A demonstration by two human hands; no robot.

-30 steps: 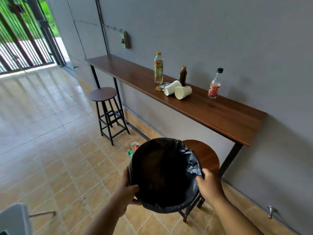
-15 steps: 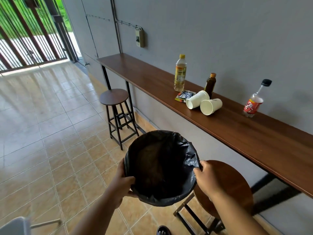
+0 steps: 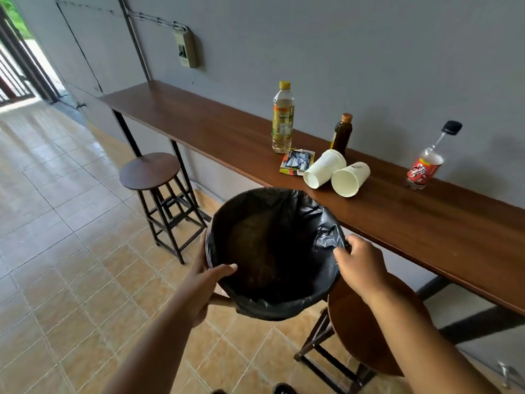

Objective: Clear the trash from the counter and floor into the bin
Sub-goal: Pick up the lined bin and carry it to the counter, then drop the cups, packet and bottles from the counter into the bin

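So far nothing is binned. You hold the round bin lined with a black plastic bag [image 3: 272, 251] in mid-air at the front edge of the long brown wooden counter [image 3: 412, 223]. Your left hand [image 3: 204, 285] grips the near-left rim, thumb hooked over it. Your right hand [image 3: 359, 265] pinches the liner at the right rim. As far as the dark inside shows, the bin holds no trash.

Left on the counter:
- tall clear bottle with a yellow cap [image 3: 282, 118], upright
- small dark brown bottle [image 3: 341, 133], upright by the wall
- crumpled snack wrapper [image 3: 297, 162], flat
- two white paper cups [image 3: 336, 173], on their sides, touching
- clear bottle with a red label and black cap [image 3: 429, 160], well apart to the right

No floor trash shows; the bin hides part of the tiles. Judgement: the task is barely begun.
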